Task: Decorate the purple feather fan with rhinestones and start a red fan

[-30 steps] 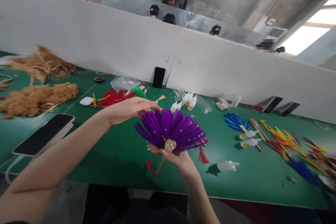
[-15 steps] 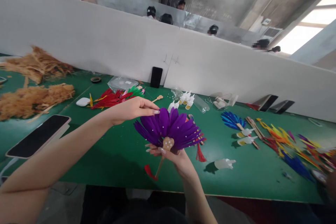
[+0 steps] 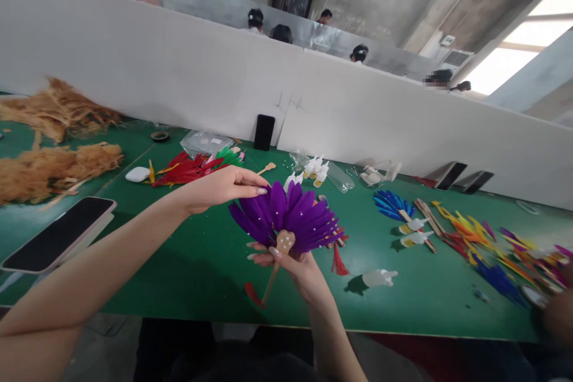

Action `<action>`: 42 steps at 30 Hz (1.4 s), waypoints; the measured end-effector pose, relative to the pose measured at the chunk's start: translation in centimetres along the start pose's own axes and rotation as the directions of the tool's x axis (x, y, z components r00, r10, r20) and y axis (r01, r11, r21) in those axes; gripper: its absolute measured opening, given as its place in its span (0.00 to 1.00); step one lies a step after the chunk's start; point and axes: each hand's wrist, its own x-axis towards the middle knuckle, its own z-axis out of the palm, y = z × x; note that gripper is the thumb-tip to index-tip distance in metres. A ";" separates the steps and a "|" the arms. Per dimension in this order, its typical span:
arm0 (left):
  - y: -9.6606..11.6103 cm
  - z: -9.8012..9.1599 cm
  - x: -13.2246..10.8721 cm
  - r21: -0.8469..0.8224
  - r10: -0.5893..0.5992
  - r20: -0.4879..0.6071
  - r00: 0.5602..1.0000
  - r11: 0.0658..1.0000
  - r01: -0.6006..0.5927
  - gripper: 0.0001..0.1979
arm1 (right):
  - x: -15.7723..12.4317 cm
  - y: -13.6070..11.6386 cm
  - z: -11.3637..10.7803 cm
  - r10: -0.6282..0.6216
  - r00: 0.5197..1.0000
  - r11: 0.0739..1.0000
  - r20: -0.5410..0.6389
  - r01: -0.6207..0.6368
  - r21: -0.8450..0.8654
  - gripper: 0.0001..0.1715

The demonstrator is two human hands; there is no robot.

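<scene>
A purple feather fan (image 3: 293,215), dotted with small white pearl beads, is held up over the table with its feathers spread. My right hand (image 3: 290,262) grips it from below where the wooden handle joins the feathers, thumb in front of the heart-shaped wooden piece with beads (image 3: 285,241). The thin handle slants down, and a red tassel (image 3: 253,294) hangs at its lower end. At the fan's upper left edge, my left hand (image 3: 233,184) pinches a feather tip between thumb and fingers. Part of the right hand's fingers is hidden behind the fan.
On the green table (image 3: 192,268), small glue bottles (image 3: 379,277) stand and lie about. Brown fibre (image 3: 58,170) and a phone (image 3: 60,233) lie left; red feathers (image 3: 185,168) lie behind my left arm. A blue feather fan (image 3: 391,204) and loose feathers (image 3: 499,277) lie right. A white partition (image 3: 215,83) closes the back.
The view has shifted slightly, moving the table things a little left. Both hands keep nearly the same position on the fan.
</scene>
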 end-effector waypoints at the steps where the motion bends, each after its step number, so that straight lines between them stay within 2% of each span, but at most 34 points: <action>1: -0.1 -0.1 0.0 0.007 0.003 0.003 1.000 1.000 -0.003 0.16 | 0.0 0.0 0.0 -0.002 1.000 1.000 -0.001 0.002 -0.001 0.18; 6: 0.0 -0.6 -0.1 0.035 -0.018 0.026 0.999 0.999 0.018 0.19 | -0.2 -0.4 0.4 -0.015 1.000 1.000 0.017 0.015 -0.014 0.16; 11: 0.2 -0.4 0.7 -0.032 -0.038 0.029 0.999 0.999 0.039 0.24 | -0.1 -0.2 0.5 0.001 1.000 1.000 0.004 -0.001 -0.002 0.17; 16: 0.1 0.8 1.8 -0.112 -0.073 0.129 0.989 0.990 0.087 0.23 | 0.2 0.6 0.3 0.029 0.999 0.999 0.015 -0.029 0.026 0.18; 20: -0.2 1.1 2.4 -0.140 -0.073 0.177 0.981 0.985 0.098 0.22 | 0.2 0.8 0.1 0.043 0.998 0.998 0.046 -0.045 0.043 0.18; 27: -0.4 1.2 2.7 -0.177 -0.043 0.222 0.974 0.981 0.084 0.22 | 0.2 1.2 -0.1 0.051 0.999 0.997 0.013 -0.052 0.056 0.21; 29: -0.6 1.0 2.7 -0.195 -0.036 0.193 0.981 0.978 0.074 0.23 | 0.1 0.7 -0.5 0.035 0.999 0.998 -0.002 -0.034 0.052 0.21; 31: -1.1 0.6 2.6 -0.222 -0.032 0.124 0.992 0.973 0.059 0.24 | 0.0 -0.7 -1.4 0.005 1.000 1.000 -0.023 -0.004 0.021 0.20; 33: -2.1 0.0 2.6 -0.286 -0.028 0.049 0.998 0.957 0.040 0.25 | -0.2 -3.4 -2.9 -0.041 0.996 0.999 -0.075 0.039 -0.038 0.18; 35: -3.3 -0.6 2.4 -0.360 -0.038 -0.001 0.999 0.932 0.035 0.26 | -0.4 -7.1 -5.0 -0.114 0.979 0.990 -0.166 0.098 -0.102 0.16; 38: -5.4 -1.0 1.8 -0.374 -0.108 -0.023 0.994 0.923 0.092 0.26 | -0.2 -13.6 -9.1 -0.212 0.934 0.967 -0.289 0.158 -0.197 0.04; 40: -6.8 -0.7 1.1 -0.378 -0.158 -0.002 0.987 0.914 0.146 0.26 | 0.3 -17.5 -12.4 -0.188 0.915 0.969 -0.357 0.114 -0.218 0.07; 42: -8.2 0.0 0.4 -0.413 -0.211 0.001 0.977 0.890 0.193 0.25 | 1.1 -20.1 -15.8 -0.110 0.901 0.975 -0.421 0.016 -0.220 0.12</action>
